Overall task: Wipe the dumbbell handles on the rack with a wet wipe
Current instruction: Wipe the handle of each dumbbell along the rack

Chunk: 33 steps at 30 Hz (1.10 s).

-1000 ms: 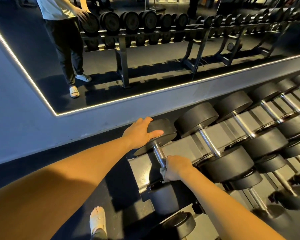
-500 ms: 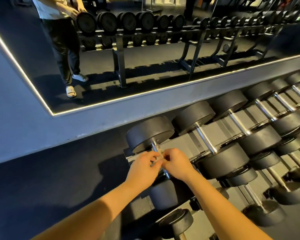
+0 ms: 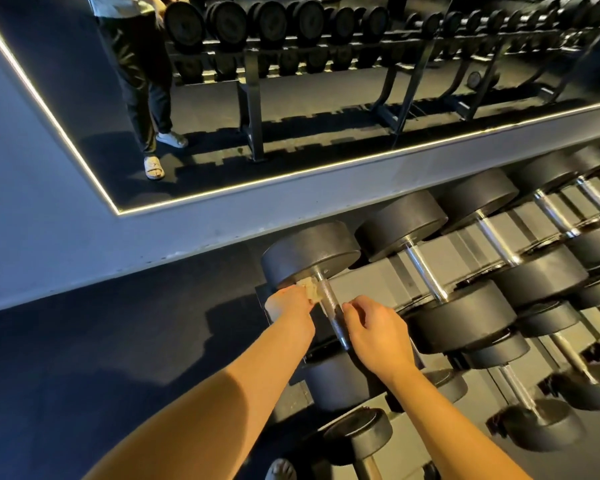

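Note:
The leftmost dumbbell on the top tier of the rack has a knurled chrome handle [image 3: 330, 306] between black round heads. My left hand [image 3: 290, 306] pinches a small whitish wet wipe [image 3: 310, 288] against the left side of that handle, just below the far head [image 3: 309, 254]. My right hand [image 3: 373, 332] hovers at the right side of the handle with loosely curled fingers, holding nothing. The handle's near end is hidden behind my right hand.
More dumbbells [image 3: 426, 268] line the grey rack [image 3: 368, 282] to the right, with a lower tier [image 3: 357, 438] beneath. A wall mirror [image 3: 291, 98] reflects the rack and a person. Dark floor [image 3: 118, 341] lies left; my foot [image 3: 280, 470] shows at the bottom.
My left hand left the dumbbell head and took the wipe from my right hand. The wipe now sits at the handle's far end, and my right hand has drawn off to the right.

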Available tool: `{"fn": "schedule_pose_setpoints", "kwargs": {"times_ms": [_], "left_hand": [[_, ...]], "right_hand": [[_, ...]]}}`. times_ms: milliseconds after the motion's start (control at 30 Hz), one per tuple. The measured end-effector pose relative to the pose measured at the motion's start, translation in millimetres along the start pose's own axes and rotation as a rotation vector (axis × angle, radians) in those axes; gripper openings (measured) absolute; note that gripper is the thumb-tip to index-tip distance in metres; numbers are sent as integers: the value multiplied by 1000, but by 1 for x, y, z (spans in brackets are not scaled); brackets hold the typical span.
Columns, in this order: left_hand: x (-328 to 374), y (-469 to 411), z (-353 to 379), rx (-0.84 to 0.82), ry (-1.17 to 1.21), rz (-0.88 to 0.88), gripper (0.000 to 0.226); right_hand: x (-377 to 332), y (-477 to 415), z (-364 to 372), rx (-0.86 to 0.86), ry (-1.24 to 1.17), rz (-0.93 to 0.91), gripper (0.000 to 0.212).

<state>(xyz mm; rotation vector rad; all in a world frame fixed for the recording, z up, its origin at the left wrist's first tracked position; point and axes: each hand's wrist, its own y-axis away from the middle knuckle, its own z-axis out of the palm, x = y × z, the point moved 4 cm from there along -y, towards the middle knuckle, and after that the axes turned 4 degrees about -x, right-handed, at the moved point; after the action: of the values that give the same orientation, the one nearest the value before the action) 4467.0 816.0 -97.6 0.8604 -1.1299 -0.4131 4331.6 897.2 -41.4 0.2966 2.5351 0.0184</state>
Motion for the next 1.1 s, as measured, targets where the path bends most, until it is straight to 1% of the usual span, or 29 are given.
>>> {"fn": "schedule_pose_setpoints", "kwargs": {"times_ms": [67, 167, 233, 267, 300, 367, 400, 433, 500, 567, 633, 667, 700, 733, 833, 933, 1033, 1100], "left_hand": [[-6, 2, 10, 31, 8, 29, 5], [-16, 15, 19, -6, -52, 101, 12], [-19, 8, 17, -4, -105, 80, 12], [-19, 0, 16, -24, -111, 36, 12], [-20, -7, 17, -89, -69, -24, 14], [-20, -14, 23, -275, 36, -143, 25], [-19, -16, 24, -347, 50, -169, 31], [-19, -19, 25, -376, 48, -179, 35], [-17, -24, 23, -350, -17, -140, 35], [-16, -28, 19, -306, -119, -66, 32], [-10, -27, 11, -231, -356, 64, 19], [-6, -22, 6, -210, -489, 152, 17], [-5, -21, 2, -206, -593, 234, 20], [-6, -16, -2, -240, -659, 296, 22], [-18, -7, -8, -374, -715, 391, 16], [-14, -1, -3, -355, -701, 451, 9], [-9, 2, 2, -340, -659, 474, 23], [-10, 3, 3, -356, -644, 434, 31]], "right_hand": [[1, 0, 0, 13, -17, 10, 25], [4, 1, -1, 61, -76, 23, 26], [7, 1, 0, 86, -128, 43, 27], [8, 1, 0, 91, -144, 50, 27], [8, 0, -1, 92, -154, 55, 27], [10, -2, -2, 97, -187, 70, 29], [11, -3, -2, 105, -210, 82, 30], [12, -4, -4, 116, -233, 98, 31], [14, -5, -7, 136, -258, 125, 31], [15, -4, -6, 141, -276, 129, 30], [15, -3, -5, 141, -289, 125, 29], [15, -4, -5, 141, -289, 125, 29], [15, -4, -5, 139, -282, 127, 29], [16, -5, -5, 137, -271, 130, 29], [17, -6, -4, 135, -264, 129, 29], [16, -5, -5, 143, -267, 119, 28], [17, -5, -4, 147, -281, 120, 28], [17, -5, -5, 151, -282, 117, 28]]}}
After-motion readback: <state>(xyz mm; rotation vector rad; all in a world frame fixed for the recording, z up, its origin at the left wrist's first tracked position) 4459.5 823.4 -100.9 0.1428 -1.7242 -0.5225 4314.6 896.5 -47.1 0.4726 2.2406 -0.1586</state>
